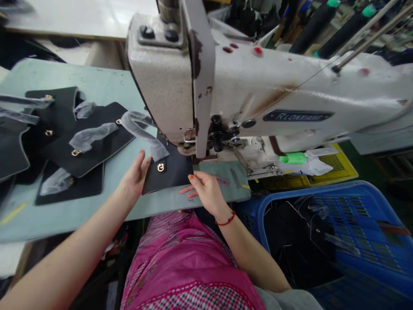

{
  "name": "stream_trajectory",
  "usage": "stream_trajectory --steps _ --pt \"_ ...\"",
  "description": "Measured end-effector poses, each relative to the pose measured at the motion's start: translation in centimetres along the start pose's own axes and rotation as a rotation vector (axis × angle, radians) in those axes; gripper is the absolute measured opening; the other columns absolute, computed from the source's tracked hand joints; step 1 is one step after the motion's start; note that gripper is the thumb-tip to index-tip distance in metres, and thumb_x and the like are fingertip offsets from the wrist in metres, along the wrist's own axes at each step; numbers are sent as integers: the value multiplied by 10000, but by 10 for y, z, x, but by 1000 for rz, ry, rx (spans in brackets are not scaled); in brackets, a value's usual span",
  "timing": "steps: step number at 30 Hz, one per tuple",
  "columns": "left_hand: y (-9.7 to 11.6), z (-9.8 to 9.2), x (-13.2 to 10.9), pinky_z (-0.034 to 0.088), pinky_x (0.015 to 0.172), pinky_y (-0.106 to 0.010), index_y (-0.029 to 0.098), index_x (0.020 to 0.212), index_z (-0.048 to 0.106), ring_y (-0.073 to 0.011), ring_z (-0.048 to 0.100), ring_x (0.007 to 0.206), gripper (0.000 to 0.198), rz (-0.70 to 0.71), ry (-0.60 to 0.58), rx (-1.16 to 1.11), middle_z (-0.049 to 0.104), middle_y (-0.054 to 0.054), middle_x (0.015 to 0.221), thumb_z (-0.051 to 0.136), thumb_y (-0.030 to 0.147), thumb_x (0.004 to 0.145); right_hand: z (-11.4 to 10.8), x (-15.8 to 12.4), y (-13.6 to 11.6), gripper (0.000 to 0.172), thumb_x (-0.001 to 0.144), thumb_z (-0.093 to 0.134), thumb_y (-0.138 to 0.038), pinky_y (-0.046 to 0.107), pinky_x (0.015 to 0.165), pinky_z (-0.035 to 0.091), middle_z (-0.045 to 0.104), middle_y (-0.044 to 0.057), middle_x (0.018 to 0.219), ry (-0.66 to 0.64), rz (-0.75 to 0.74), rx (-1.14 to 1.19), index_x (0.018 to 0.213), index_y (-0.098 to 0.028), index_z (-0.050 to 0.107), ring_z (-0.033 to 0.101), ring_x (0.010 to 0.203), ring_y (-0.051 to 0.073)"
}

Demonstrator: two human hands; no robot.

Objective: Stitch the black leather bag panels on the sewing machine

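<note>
A black leather-like panel [176, 172] with a gold clasp [161, 167] and a plastic-wrapped strap [145, 135] lies under the head of the sewing machine [163, 86]. My left hand [134, 174] is against the panel's left edge, thumb raised and apart; its other fingers are partly hidden. At the near right corner, my right hand [208, 191] holds the panel, thumb on top and some fingertips showing past the near edge. The needle area is hidden behind the machine head.
Several similar black panels [93, 133] with wrapped straps are spread over the pale green table [119, 198] at left. A blue basket [263, 211] at right holds more dark pieces. Behind it sits a yellow crate [348, 163]. Thread cones [314, 28] stand behind the machine.
</note>
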State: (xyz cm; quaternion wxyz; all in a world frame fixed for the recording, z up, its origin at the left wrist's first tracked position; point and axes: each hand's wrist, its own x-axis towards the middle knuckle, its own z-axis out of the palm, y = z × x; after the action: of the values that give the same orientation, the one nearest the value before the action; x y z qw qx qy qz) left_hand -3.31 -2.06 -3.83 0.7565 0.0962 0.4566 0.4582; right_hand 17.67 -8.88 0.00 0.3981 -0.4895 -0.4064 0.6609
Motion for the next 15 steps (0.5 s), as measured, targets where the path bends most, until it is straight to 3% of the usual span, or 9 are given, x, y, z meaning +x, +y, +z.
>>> stream_trajectory --steps 3,5,7,11,15 --pt "-47 -14 -44 520 1011 -373 238 1042 725 -276 618 1216 536 61 -37 -129 759 -70 1062 644 698 780 -2 0 3 389 880 599 -562 189 528 553 582 -14 702 -25 -5 49 819 -187 515 736 673 161" --pt "-72 -5 -65 494 1053 -439 266 974 735 -319 584 1264 546 57 -127 -191 748 -67 1102 752 707 653 -2 1 5 373 876 609 -553 192 541 561 598 -7 733 -41 -10 76 858 -185 553 735 674 157" --pt "-85 13 -72 493 1049 -462 277 960 738 -323 585 1260 501 80 -183 -204 730 -60 1170 783 666 646 -2 2 5 363 878 607 -548 191 549 563 627 4 764 -49 -11 85 909 -186 591 737 685 155" --pt "-84 49 -57 563 924 -387 213 1009 741 -285 676 1103 408 85 -88 -76 746 -87 1124 772 511 732 0 -2 1 371 891 588 -534 186 548 559 693 36 885 -30 -8 54 1023 -192 649 739 710 148" --pt "-76 56 -47 565 924 -358 186 1053 726 -275 687 1096 378 109 25 45 754 -78 1084 774 388 737 -3 -13 -2 361 889 592 -498 192 556 562 730 84 998 -39 8 45 1042 -180 668 741 764 157"
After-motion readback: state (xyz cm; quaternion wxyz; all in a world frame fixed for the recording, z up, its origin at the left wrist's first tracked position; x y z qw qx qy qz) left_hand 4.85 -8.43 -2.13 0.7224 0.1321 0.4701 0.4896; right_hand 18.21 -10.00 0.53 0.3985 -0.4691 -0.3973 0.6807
